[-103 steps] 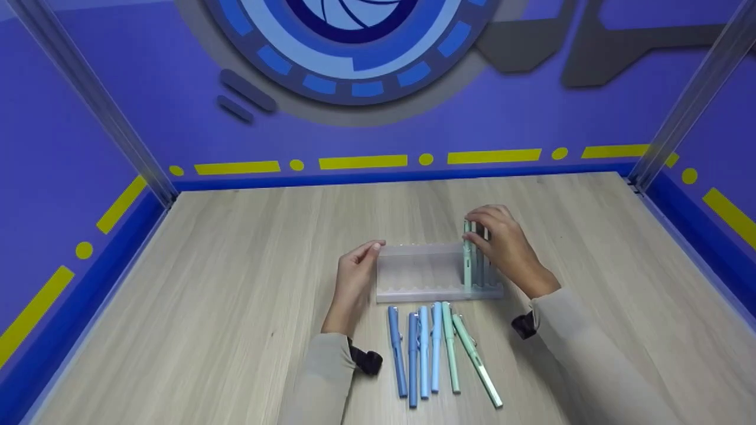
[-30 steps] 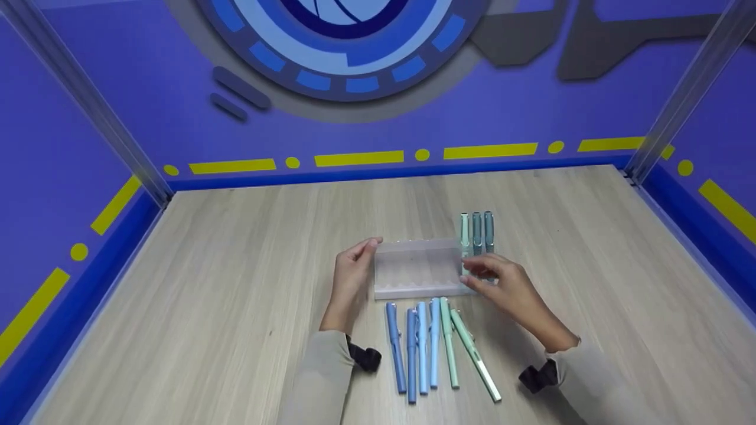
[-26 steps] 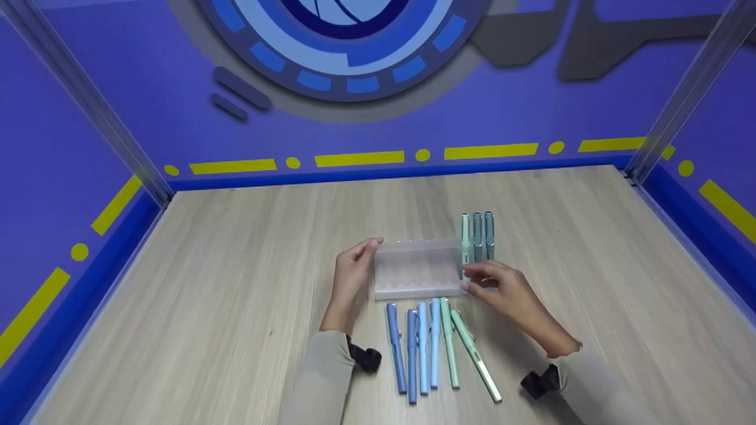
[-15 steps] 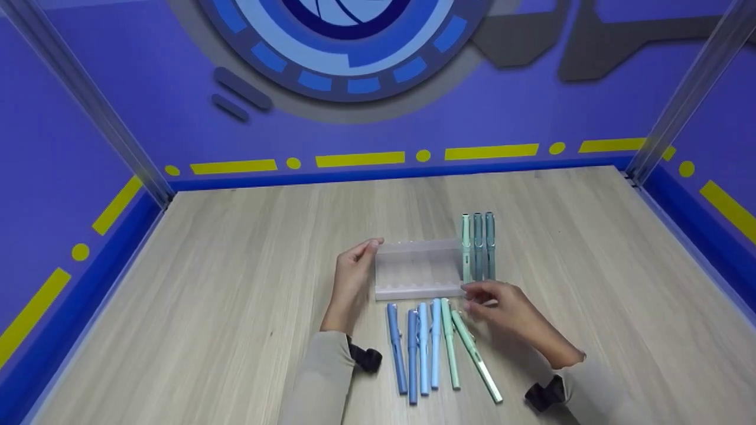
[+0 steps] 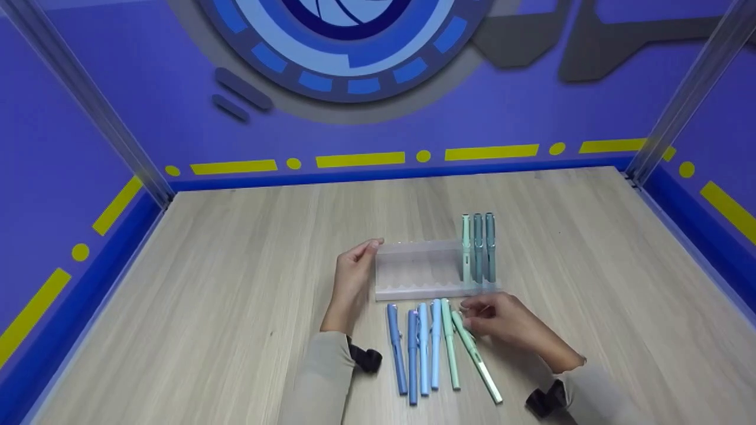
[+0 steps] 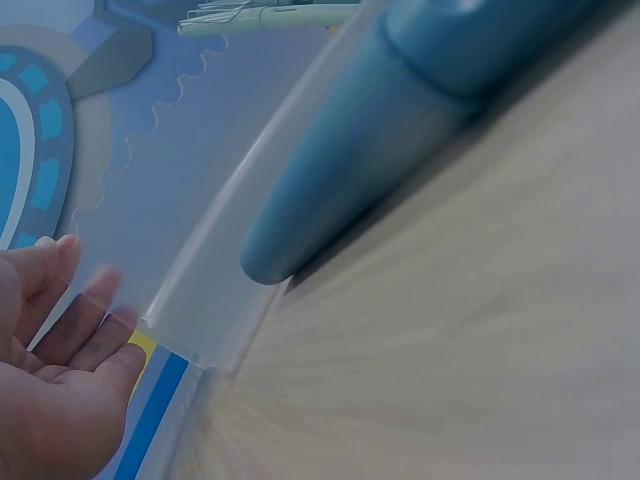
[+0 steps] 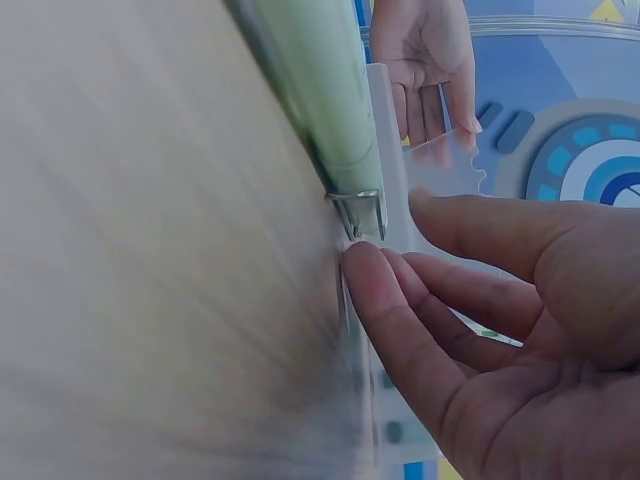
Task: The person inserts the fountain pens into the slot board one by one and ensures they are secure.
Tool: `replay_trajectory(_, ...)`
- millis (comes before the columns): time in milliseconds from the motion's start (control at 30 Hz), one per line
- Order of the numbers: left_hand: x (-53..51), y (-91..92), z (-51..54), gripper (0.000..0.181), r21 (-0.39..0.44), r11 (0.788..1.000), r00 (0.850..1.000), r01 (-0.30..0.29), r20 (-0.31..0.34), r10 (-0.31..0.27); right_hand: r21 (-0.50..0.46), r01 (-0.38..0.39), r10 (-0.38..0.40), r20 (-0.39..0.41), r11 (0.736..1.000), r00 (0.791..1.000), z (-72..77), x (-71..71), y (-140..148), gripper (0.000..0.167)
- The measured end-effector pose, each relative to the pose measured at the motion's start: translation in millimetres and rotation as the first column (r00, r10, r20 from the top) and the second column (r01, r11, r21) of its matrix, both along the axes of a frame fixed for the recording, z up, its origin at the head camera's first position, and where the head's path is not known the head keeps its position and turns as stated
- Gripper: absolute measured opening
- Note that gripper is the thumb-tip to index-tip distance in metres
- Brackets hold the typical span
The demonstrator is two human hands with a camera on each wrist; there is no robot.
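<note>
My left hand [image 5: 353, 277] holds the left edge of a clear plastic pen stand [image 5: 413, 293], with some of its fingers showing through the plastic in the left wrist view. A light green pen [image 5: 466, 251] and two dark green pens [image 5: 484, 248] stand upright at its right end. My right hand [image 5: 502, 319] is at the clip end of a slanted mint green pen [image 5: 477, 358] on the table. In the right wrist view its index fingertip is close to the metal clip [image 7: 360, 205], the thumb apart from it; contact is unclear.
Left of the slanted pen lie another green pen [image 5: 450, 348], two light blue pens [image 5: 429, 348] and two darker blue pens [image 5: 404, 360], roughly parallel. They lie on a wood-grain table [image 5: 236, 283] with blue panels [image 5: 354, 136] behind and beside it.
The light green pen has been let go upright in the stand. My right hand has come down from the standing pens to the slanted green pen. The left hand stays at the stand's edge.
</note>
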State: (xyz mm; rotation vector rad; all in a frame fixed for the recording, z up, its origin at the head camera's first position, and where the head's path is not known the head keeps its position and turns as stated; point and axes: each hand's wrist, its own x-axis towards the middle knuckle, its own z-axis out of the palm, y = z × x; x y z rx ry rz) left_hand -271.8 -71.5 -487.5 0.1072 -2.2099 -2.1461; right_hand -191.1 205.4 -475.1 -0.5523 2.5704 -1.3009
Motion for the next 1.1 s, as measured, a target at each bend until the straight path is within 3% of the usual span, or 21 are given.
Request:
replay_trajectory(433,0.0,1.0,1.4,0.030,0.006,1.000,1.000,-0.005,0.013,0.005,0.033,-0.035,0.034,0.042,0.999,0.999,0.3,-2.3,-1.7,0.032)
replay_trajectory(667,0.7,0.8,1.3,0.032,-0.039,0.999,1.000,-0.010,0.010,0.011,0.024,-0.031,0.029,0.077,0.999,0.997,0.8,-2.4,-4.1,0.035)
replay_trajectory(1100,1.1,0.6,0.2,0.031,-0.043,0.999,1.000,-0.006,0.024,0.007,0.023,-0.044,0.043,0.073,0.999,0.996,0.7,-1.9,-6.7,0.039)
